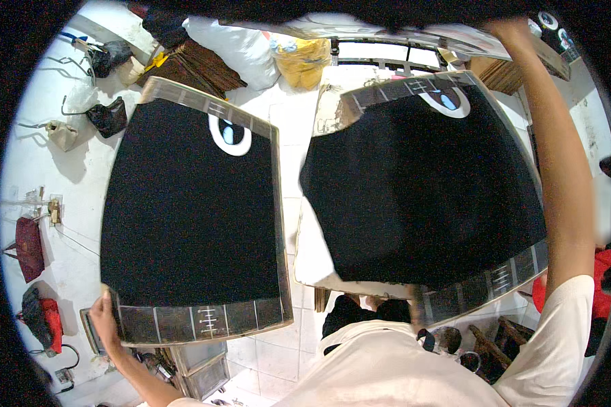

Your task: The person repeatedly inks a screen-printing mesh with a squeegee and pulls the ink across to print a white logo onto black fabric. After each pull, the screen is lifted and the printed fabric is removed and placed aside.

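We hold up two big flat black boards, one in each hand. The left board (pixel 190 210) is black in the middle with a shiny grey strip along its top and bottom edges, and it has a white ring with a blue spot near its top edge. Our left hand (pixel 105 319) grips this board at its bottom left corner. The fingers are curled around the edge, so the hand is closed on the board.

The right board (pixel 421 190) looks the same. It has the same white ring near its top edge and a grey strip along the bottom edge. Our right arm (pixel 557 169) goes up along the right edge of this board. Our right hand (pixel 506 30) is up near the board's top right corner. We cannot tell if that hand is open or closed, because it is dark there.

The two boards are side by side with a small gap between them. Behind them is a white tiled floor (pixel 288 122). On the floor sit a yellow bag (pixel 302 61) and a white sack (pixel 234 44). Red bags (pixel 30 247) hang on the white wall to the left.
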Available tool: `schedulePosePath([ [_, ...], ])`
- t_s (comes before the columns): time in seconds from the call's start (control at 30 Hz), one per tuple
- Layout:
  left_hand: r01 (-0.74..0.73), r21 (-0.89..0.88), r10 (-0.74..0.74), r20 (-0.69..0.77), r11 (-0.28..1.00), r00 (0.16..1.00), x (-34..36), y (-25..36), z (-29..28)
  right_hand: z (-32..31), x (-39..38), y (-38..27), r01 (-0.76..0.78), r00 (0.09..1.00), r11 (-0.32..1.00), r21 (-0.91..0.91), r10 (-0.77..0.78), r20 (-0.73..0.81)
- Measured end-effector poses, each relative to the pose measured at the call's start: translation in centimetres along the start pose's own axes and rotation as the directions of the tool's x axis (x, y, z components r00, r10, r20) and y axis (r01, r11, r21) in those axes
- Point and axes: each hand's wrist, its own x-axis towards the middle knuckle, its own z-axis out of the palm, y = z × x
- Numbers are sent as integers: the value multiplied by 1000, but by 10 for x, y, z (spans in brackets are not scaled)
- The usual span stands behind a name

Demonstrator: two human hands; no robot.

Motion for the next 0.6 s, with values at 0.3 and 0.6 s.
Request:
schedulePosePath([
  [0.3,164,-519,-157,58,839,986,-80,-8,109,-2,-13,-2,-32,999,999,-12,33,29],
  [0.6,484,-715,-43,539,505,841,-173,94,413,3,-10,6,-11,998,999,53,7,65],
])
